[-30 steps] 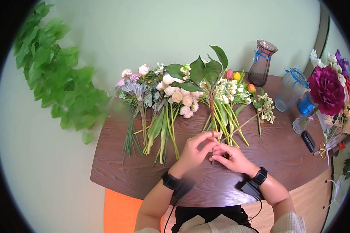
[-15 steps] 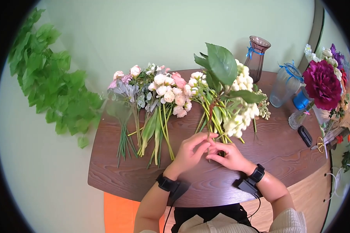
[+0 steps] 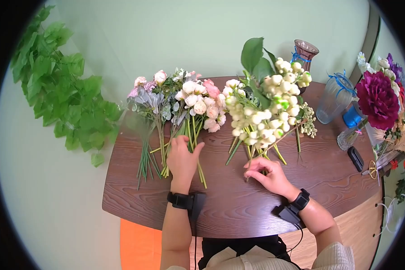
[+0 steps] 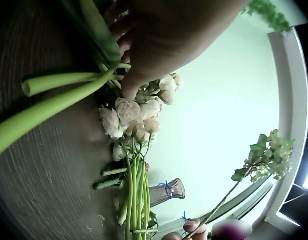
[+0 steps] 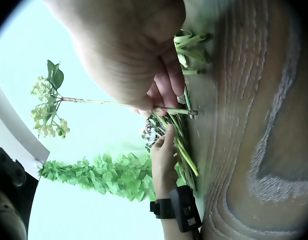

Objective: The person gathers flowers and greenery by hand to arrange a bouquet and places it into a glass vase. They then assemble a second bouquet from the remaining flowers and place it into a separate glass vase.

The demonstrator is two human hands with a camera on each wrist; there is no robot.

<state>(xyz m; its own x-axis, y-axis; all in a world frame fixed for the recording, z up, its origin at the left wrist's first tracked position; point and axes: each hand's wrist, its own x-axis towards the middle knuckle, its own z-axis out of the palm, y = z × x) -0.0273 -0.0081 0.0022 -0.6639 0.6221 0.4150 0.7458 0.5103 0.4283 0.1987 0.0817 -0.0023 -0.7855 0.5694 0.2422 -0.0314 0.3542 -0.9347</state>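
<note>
My right hand (image 3: 272, 178) pinches the lower stem of a branch with white berries (image 3: 267, 119) and broad green leaves, holding it up over the table. The stem's cut end pokes past the fingers in the right wrist view, where the stem (image 5: 104, 103) shows bare along most of its length. On the left, my left hand (image 3: 182, 163) lies over the green stems (image 3: 200, 173) below a row of pale pink and white roses (image 3: 200, 102). Its thumb stands apart from the fingers. Close by in the left wrist view are thick light-green stems (image 4: 64, 102) and a long leaf (image 4: 99, 30).
Grey-leaved and pink sprays (image 3: 148, 101) lie at the left. A purple glass vase (image 3: 306, 48), a clear vase (image 3: 335, 101), blue ribbon (image 3: 352, 118), a black case (image 3: 355, 158) and scissors (image 3: 372, 170) stand or lie rightward, beside a magenta flower (image 3: 378, 99). Ivy (image 3: 67, 85) hangs on the wall.
My left hand has let go of the berry branch's stem and moved left to the rose stems. The branch has turned in my right hand, so its berries now face the head camera.
</note>
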